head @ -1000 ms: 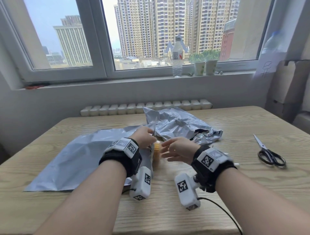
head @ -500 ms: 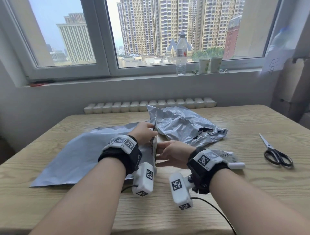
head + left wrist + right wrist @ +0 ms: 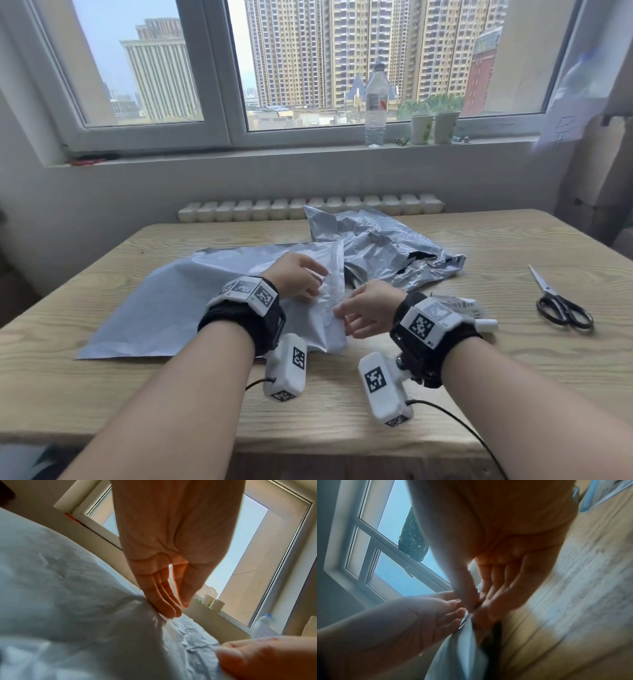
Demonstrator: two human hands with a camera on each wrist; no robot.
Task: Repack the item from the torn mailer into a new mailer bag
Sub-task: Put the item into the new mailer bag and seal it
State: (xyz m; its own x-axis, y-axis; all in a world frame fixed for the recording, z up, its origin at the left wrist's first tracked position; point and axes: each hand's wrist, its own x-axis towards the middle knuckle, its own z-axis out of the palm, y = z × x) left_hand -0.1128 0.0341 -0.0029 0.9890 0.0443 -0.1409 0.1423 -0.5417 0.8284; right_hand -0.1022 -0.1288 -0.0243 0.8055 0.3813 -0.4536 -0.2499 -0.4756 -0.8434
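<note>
The new grey mailer (image 3: pixel 178 308) lies flat on the wooden table (image 3: pixel 513 359), its open end lifted between my hands. My left hand (image 3: pixel 313 286) rests on that end with straight fingers (image 3: pixel 164 605) touching the film and the thumb held apart. My right hand (image 3: pixel 342 317) pinches the mailer's edge (image 3: pixel 465 642) between thumb and fingers (image 3: pixel 493 601). The torn mailer (image 3: pixel 387 250) lies crumpled behind my hands, with a black rip showing. The item itself is out of sight.
Black-handled scissors (image 3: pixel 561 305) lie on the table to the right. A printed paper strip (image 3: pixel 462 304) and a small white roll (image 3: pixel 486 324) sit just behind my right wrist. A water bottle (image 3: pixel 375 106) and two cups (image 3: pixel 433 127) stand on the windowsill.
A yellowish item showed between my hands a second ago and is now out of sight. Both hands have moved onto the new mailer's open end, which now stands up higher.
</note>
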